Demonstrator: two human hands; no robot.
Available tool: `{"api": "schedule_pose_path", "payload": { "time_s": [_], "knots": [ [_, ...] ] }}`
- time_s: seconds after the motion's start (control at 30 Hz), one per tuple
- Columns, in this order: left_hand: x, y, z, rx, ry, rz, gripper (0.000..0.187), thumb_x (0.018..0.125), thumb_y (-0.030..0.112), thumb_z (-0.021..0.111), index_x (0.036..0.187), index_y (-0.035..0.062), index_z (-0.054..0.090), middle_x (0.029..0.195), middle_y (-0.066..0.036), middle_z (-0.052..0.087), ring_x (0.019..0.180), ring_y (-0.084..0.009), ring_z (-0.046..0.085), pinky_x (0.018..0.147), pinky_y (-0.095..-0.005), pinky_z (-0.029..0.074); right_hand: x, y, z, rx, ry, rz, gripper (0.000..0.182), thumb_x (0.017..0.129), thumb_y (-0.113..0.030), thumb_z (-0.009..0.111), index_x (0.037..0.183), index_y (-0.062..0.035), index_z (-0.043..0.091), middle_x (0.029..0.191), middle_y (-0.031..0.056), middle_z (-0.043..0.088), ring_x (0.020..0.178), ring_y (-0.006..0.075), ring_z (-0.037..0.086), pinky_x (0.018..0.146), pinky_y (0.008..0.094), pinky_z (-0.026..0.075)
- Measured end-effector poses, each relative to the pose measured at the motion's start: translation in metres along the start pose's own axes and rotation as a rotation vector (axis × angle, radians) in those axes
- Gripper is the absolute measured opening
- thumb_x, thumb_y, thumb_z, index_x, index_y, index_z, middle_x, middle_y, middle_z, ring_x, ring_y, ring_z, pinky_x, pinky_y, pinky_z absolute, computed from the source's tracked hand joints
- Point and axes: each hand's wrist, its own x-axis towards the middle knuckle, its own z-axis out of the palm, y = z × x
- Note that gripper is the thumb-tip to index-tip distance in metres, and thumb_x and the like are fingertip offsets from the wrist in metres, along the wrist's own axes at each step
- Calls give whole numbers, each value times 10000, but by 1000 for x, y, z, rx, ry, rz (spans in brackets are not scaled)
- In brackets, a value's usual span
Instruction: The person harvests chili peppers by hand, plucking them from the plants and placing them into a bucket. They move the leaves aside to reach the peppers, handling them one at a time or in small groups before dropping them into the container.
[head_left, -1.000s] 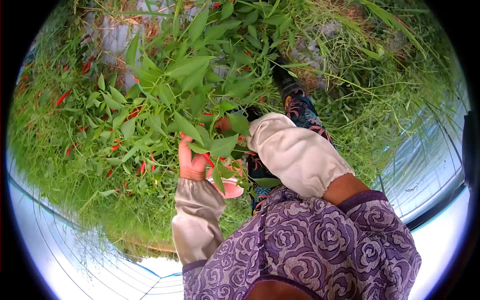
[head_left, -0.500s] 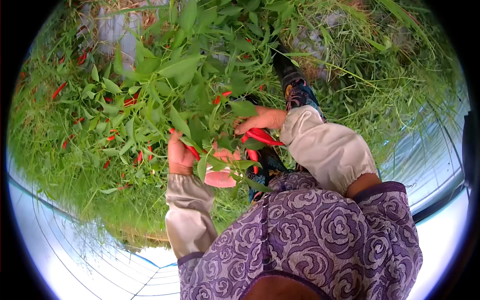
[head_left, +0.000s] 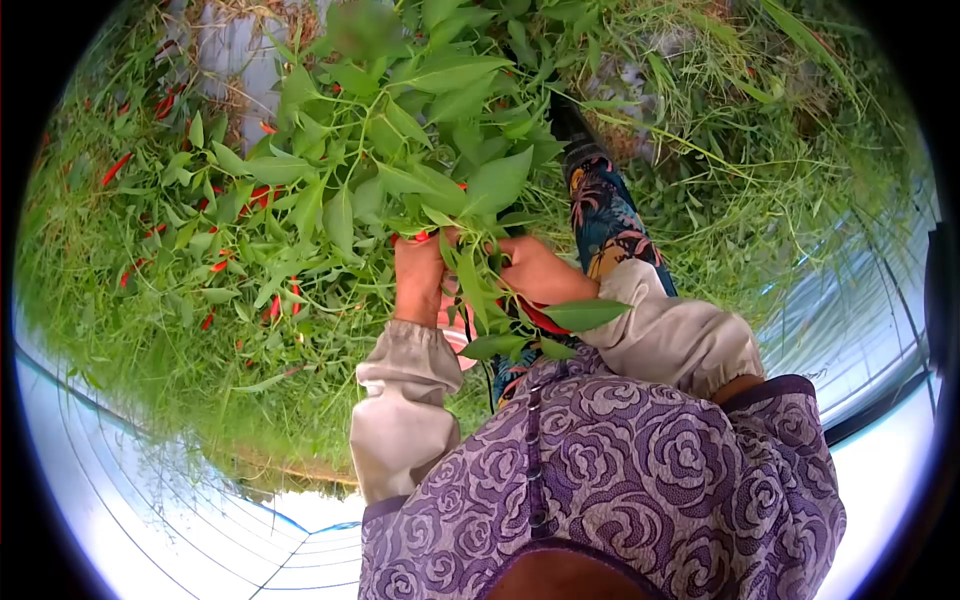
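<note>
My left hand [head_left: 420,275] is closed among the leaves of a chili pepper plant [head_left: 440,180], with a red chili pepper [head_left: 412,238] showing at its fingers. Close to its right, my right hand [head_left: 545,275] is curled, fingers pointing in toward the stems. Below that palm a red chili [head_left: 540,318] sticks out, partly covered by a green leaf [head_left: 588,314]. Leaves hide the fingertips of both hands. Behind the hanging leaves, a pink container [head_left: 456,335] shows in part beside my left wrist.
More red chilies [head_left: 117,168] hang on the plants to the left. Grey ground sheeting [head_left: 238,65] lies at the top left, and tall grass [head_left: 700,190] grows on the right. My leg in patterned cloth [head_left: 612,215] stands beside the plant.
My left hand has moved right and up, close to my right hand. The foliage between them has shifted, and less of the chilies under my right hand and of the pink container shows.
</note>
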Motion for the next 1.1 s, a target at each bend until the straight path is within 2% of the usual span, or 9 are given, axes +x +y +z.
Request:
{"api": "schedule_pose_path", "payload": {
  "time_s": [0.13,0.2,0.3,0.37,0.43,0.5,0.7,0.83,1.1],
  "knots": [
    [-2,4,4,-43,-9,-76,238,857,-21,658,1093,4,653,938,-52,684,738,-150,645,619,-288,521,-12,-10,-1,96,24,-195,309,837,-30,661,1139,32,652,827,64,686,742,93,607,637,272,495],
    [1,-5,7,-56,32,-69,237,855,-27,655,1090,5,652,940,-50,683,733,-152,642,615,-287,519,-17,-20,-15,-113,67,-75,298,830,-64,677,1113,29,666,828,61,687,741,93,605,641,277,495],
    [4,-11,3,-112,75,-57,235,867,-12,643,1101,6,640,956,-62,680,735,-165,648,592,-305,536,-25,-18,-38,-466,-71,-165,327,812,-114,695,1099,37,647,883,51,705,812,93,602,728,271,484],
    [5,-10,-5,-200,82,-47,238,894,30,627,1131,6,620,984,-92,677,747,-190,667,554,-340,575,-36,-3,-46,-389,-43,-27,283,793,-109,702,1038,26,664,859,60,701,786,110,630,690,278,490],
    [3,-3,-20,-203,22,-39,255,902,39,609,1156,12,610,990,-93,680,748,-198,674,543,-369,593,-44,-5,-72,-14,13,240,189,773,-78,705,944,-4,670,849,69,696,769,118,639,689,272,492],
    [-11,23,-25,-164,-67,-194,242,838,-37,640,1073,18,655,953,-70,695,774,-179,670,655,-311,549,-25,-13,-102,240,207,163,132,757,-42,698,881,-34,654,840,72,687,743,124,632,705,274,497],
    [2,11,-44,-107,-83,-102,252,829,-63,597,1069,-14,653,966,-68,697,807,-176,669,702,-310,545,130,-3,-111,-912,171,-676,454,726,-156,766,1137,2,654,1004,120,710,897,220,657,796,324,492],
    [7,9,-45,-147,-105,-104,285,835,-78,532,1091,-13,639,972,-70,692,806,-181,664,705,-312,542,177,14,-55,-890,-142,-491,450,735,-167,766,1137,4,654,1008,119,709,902,215,654,799,322,491],
    [-15,19,-21,-210,-116,-156,246,861,-23,591,1102,0,636,969,-80,686,818,-190,660,703,-326,540,136,42,-36,-692,-214,-328,443,753,-187,765,1136,7,653,1016,117,707,912,204,648,804,318,489]
  ]
}}
